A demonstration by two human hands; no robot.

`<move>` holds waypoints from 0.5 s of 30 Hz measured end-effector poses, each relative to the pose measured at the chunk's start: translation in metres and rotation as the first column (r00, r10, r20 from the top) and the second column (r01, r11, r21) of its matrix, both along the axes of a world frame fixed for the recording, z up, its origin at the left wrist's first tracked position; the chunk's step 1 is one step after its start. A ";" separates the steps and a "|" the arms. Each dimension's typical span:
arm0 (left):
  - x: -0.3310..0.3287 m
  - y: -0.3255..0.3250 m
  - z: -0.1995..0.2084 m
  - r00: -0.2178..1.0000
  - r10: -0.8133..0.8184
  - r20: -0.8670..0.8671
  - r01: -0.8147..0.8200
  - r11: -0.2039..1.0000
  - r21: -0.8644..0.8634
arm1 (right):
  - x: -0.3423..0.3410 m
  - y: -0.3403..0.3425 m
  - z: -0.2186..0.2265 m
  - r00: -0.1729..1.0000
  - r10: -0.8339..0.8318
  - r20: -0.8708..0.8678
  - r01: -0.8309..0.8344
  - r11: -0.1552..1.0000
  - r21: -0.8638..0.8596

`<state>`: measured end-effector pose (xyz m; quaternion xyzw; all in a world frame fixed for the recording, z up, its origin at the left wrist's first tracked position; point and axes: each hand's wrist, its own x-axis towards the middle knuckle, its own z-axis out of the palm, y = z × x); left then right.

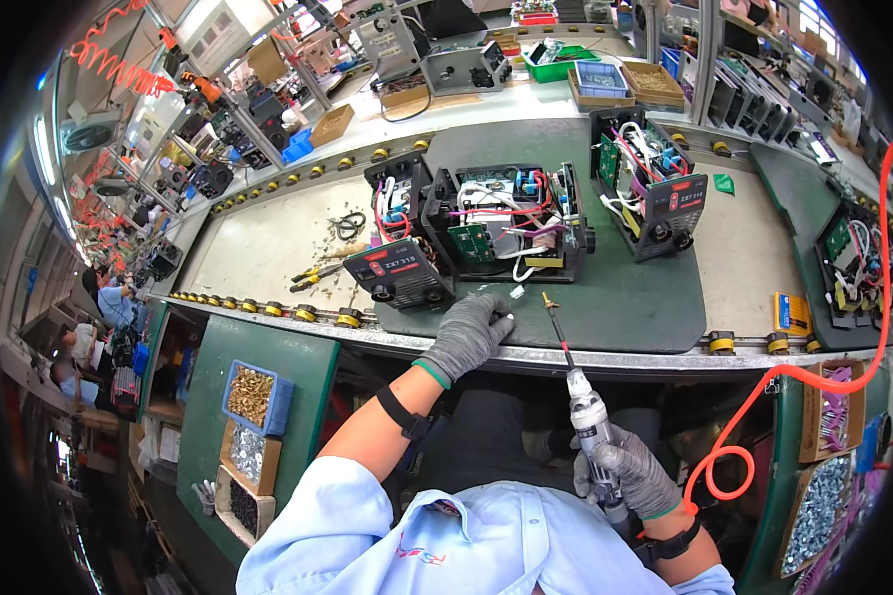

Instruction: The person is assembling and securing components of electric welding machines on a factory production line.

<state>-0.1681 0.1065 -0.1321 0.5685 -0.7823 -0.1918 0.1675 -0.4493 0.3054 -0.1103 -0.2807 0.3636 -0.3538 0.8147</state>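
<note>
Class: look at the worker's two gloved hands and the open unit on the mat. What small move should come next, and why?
Probably bring the pneumatic screwdriver, gripped in the right hand, forward to the open electronic unit. Its bit points at the unit but is short of it, and the left hand rests on the green mat just in front.

On the tabletop (268, 248) an opened machine (486, 233) sits on a mat (615, 297), with pliers (313, 275) to its left and a second opened machine (650, 193) behind and to its right. The left hand (466, 332) rests on the mat's near edge, just before the machine. The right hand (635, 476), nearer the body and below the tabletop edge, grips a screwdriver (580, 397) whose tip points up toward the mat; trays of screws (251, 397) lie lower left.
</note>
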 end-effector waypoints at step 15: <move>0.013 -0.013 0.058 0.592 0.231 -0.772 0.142 0.913 0.383 | 0.037 -0.009 0.026 0.997 0.015 -0.081 -0.017 1.000 -0.026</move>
